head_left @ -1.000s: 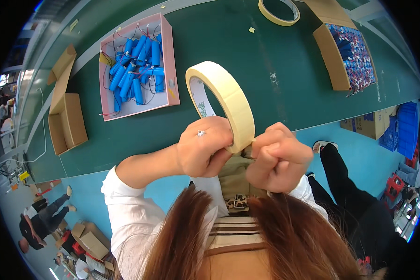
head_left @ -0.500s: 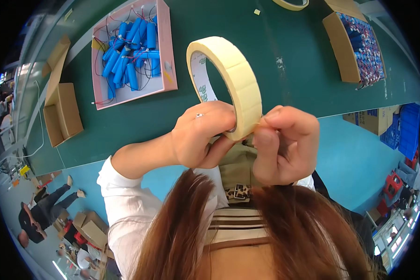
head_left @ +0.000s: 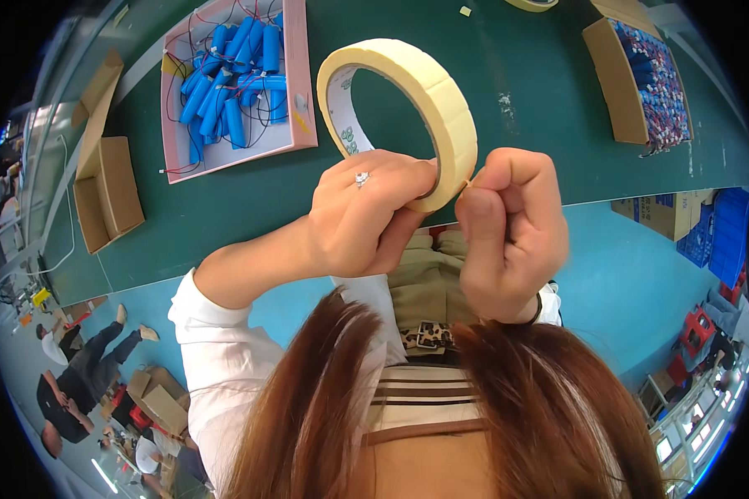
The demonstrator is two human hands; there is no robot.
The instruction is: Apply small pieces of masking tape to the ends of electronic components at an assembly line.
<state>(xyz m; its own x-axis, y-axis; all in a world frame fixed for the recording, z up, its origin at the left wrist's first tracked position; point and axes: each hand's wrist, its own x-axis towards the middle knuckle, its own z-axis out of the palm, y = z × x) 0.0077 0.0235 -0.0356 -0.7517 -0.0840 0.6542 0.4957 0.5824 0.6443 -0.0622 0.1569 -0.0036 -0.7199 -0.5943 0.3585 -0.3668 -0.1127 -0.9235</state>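
Yellow tape roll (head_left: 451, 118) in left hand (head_left: 359, 208), right hand (head_left: 520, 229) at its edge

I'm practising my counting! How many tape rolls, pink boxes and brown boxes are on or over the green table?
Tape rolls: 2 (held roll in the left hand, cut-off roll at the picture's top edge)
Pink box: 1
Brown boxes: 2 (left box, right box)
Total: 5
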